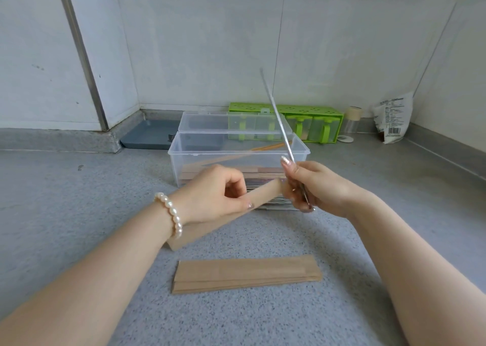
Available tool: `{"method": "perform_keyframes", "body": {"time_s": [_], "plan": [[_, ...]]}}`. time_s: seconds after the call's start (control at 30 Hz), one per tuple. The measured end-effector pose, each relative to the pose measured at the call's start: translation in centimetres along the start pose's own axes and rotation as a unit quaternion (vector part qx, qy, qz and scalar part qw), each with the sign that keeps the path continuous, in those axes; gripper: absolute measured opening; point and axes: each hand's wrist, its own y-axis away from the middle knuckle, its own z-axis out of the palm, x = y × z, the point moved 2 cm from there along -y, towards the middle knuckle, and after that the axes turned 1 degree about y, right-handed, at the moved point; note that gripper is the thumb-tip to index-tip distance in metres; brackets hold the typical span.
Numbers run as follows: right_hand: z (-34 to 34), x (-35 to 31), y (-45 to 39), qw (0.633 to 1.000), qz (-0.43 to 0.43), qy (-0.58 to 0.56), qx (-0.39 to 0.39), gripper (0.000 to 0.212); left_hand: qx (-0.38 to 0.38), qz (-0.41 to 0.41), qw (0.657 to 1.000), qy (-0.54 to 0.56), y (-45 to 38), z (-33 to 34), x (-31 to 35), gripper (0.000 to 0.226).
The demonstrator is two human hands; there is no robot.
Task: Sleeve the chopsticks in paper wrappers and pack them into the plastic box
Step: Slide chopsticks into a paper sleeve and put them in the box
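Left hand fingers pinch a paper wrapper above the desk; right hand fingers grip metal chopsticks, tips raised, before the open plastic box. Spare wrappers lie nearer.

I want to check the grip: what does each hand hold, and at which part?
The left hand holds a paper wrapper near its open end. The right hand pinches the metal chopsticks at their lower end.

Green rack, blue tray, printed bag.
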Motion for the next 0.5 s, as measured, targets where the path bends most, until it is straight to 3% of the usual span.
{"method": "perform_keyframes", "body": {"time_s": [0.1,0.2,0.27,0.5], "plan": [[1.1,0.0,0.0,0.998,0.033,-0.013,-0.044,0.044,0.079,0.065,0.994,-0.03,0.3,0.2,0.5,0.032],[1.6,-0.2,-0.2,0.995,0.017,-0.082,-0.06,0.017,0.091,0.112,0.986,-0.08,0.2,0.4,0.5,0.037],[1.5,-0.2,-0.4,0.989,0.0,-0.136,-0.051,0.035,0.088,0.122,0.983,-0.101,0.0,0.3,0.2,0.03],[1.9,-0.1,-0.4,0.989,-0.008,-0.134,-0.061,0.04,-0.006,0.024,0.995,-0.1,0.3,1.1,0.6,0.044]]}}
